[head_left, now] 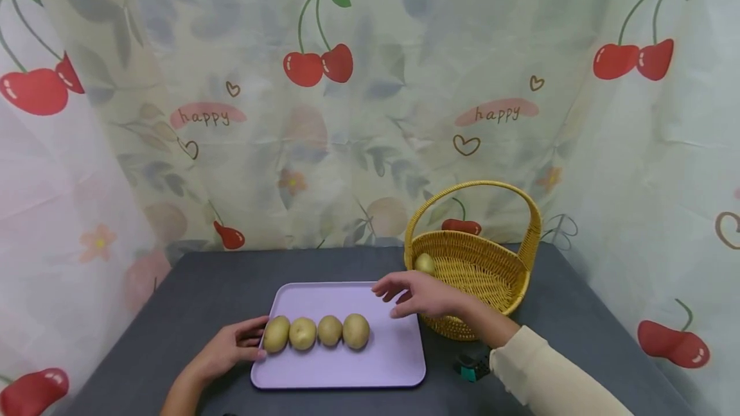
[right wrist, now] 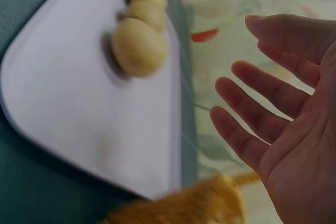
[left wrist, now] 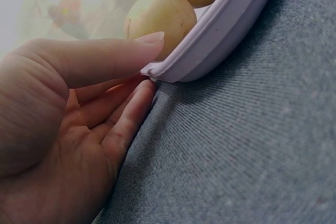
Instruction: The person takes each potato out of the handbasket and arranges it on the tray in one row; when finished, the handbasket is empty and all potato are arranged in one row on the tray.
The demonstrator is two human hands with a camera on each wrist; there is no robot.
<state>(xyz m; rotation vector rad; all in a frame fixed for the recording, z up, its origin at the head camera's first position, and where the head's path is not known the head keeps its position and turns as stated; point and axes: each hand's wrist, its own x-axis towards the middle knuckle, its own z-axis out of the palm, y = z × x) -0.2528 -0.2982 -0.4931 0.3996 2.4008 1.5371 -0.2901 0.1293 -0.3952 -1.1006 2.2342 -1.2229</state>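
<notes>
On the lilac tray [head_left: 393, 364] several potatoes [head_left: 330, 330] lie in a row from its left edge toward the middle. My left hand [head_left: 228, 348] holds the tray's left rim beside the end potato [left wrist: 160, 22]; in the left wrist view the thumb lies at the rim with the fingers lower down. My right hand [head_left: 424, 294] hovers above the tray's right side, its fingers spread and loosely bent, with nothing in them. Just behind it stands a yellow wicker basket [head_left: 503, 268], with one potato [head_left: 424, 264] showing at its left inside.
The dark grey cloth [head_left: 231, 275] covers the table. A small black and teal object [head_left: 473, 368] lies near the right sleeve, below the basket. The basket's tall arched handle [head_left: 474, 183] rises behind the right hand. A printed curtain [head_left: 370, 114] hangs around the table.
</notes>
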